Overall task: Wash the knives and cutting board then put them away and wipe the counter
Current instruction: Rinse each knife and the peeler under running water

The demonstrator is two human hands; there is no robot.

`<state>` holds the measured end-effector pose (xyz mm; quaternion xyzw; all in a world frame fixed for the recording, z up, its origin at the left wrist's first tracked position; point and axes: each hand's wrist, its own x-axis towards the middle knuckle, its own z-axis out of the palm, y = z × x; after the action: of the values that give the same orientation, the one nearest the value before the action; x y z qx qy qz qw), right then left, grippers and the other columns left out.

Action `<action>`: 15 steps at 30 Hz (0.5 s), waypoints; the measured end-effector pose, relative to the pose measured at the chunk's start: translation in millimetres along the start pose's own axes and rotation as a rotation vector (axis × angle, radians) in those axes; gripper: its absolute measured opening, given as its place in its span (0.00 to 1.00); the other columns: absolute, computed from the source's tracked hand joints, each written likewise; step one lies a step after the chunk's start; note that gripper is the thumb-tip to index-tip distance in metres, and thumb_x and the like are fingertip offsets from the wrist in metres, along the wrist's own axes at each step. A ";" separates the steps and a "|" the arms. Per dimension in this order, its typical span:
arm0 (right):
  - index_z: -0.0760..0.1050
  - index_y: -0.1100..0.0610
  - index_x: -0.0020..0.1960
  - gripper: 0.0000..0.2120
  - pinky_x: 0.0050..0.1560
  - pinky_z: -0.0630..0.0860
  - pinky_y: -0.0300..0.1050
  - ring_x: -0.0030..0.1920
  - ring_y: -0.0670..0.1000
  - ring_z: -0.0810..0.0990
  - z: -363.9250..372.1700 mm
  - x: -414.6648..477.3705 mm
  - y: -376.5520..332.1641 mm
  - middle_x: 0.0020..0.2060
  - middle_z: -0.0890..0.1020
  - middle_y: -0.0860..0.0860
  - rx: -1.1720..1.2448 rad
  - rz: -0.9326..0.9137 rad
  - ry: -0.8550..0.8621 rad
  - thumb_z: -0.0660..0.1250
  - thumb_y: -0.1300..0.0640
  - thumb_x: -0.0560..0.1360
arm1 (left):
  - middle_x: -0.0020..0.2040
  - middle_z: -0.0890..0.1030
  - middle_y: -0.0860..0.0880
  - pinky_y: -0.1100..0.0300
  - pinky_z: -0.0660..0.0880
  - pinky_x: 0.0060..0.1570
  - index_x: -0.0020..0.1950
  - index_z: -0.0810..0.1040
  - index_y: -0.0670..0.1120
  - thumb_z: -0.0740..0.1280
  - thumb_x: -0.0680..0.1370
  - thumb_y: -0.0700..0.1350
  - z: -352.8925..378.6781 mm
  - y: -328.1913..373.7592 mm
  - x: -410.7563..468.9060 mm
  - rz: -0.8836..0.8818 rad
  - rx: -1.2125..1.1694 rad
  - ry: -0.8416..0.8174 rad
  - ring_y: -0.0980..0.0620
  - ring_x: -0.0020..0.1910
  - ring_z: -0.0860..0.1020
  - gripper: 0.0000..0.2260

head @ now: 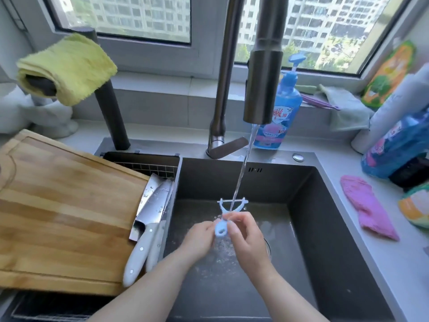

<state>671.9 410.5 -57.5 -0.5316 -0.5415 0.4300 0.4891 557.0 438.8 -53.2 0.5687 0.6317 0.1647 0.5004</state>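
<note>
Pale-blue peeler sat at frame centre, its handle pinched by my left hand and right hand, blade raised into the water stream for rinsing; 2 knives lay centre-left against the cutting board, probably draining.

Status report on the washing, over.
Left grip and right grip pinch peeler under running tap. Knives, cutting board rest left of basin. Nothing blocking.
</note>
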 end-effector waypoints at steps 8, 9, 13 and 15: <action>0.72 0.49 0.41 0.11 0.35 0.69 0.29 0.33 0.39 0.77 0.6 3.0 5.7 0.33 0.80 0.41 -0.078 0.094 0.015 0.63 0.66 0.72 | 0.51 0.82 0.41 0.51 0.70 0.63 0.50 0.80 0.41 0.58 0.80 0.47 -7.3 4.1 26.1 -0.067 -0.479 -0.198 0.45 0.55 0.79 0.14; 0.71 0.49 0.43 0.10 0.32 0.68 0.29 0.31 0.39 0.75 1.1 3.9 6.1 0.34 0.78 0.44 -0.070 0.117 0.034 0.62 0.64 0.71 | 0.50 0.82 0.40 0.51 0.70 0.63 0.48 0.80 0.41 0.59 0.80 0.46 -6.8 4.7 29.9 -0.049 -0.471 -0.180 0.43 0.55 0.79 0.12; 0.65 0.48 0.46 0.15 0.30 0.70 0.32 0.30 0.42 0.75 -0.6 14.1 3.7 0.39 0.76 0.49 -0.006 0.338 0.096 0.63 0.67 0.72 | 0.37 0.82 0.44 0.55 0.73 0.50 0.40 0.80 0.42 0.60 0.79 0.42 -8.3 15.8 38.4 0.018 -0.492 -0.108 0.46 0.41 0.78 0.12; 0.68 0.53 0.49 0.10 0.27 0.71 0.36 0.29 0.45 0.76 -2.8 21.4 -3.0 0.35 0.78 0.49 0.019 0.427 -0.010 0.63 0.66 0.74 | 0.37 0.81 0.43 0.54 0.73 0.49 0.38 0.80 0.42 0.61 0.79 0.43 -11.2 21.3 42.4 0.043 -0.476 -0.068 0.46 0.40 0.77 0.13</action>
<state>675.2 431.4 -52.5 -0.6275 -0.4150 0.5315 0.3892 565.9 486.7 -50.5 0.4534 0.5456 0.3001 0.6376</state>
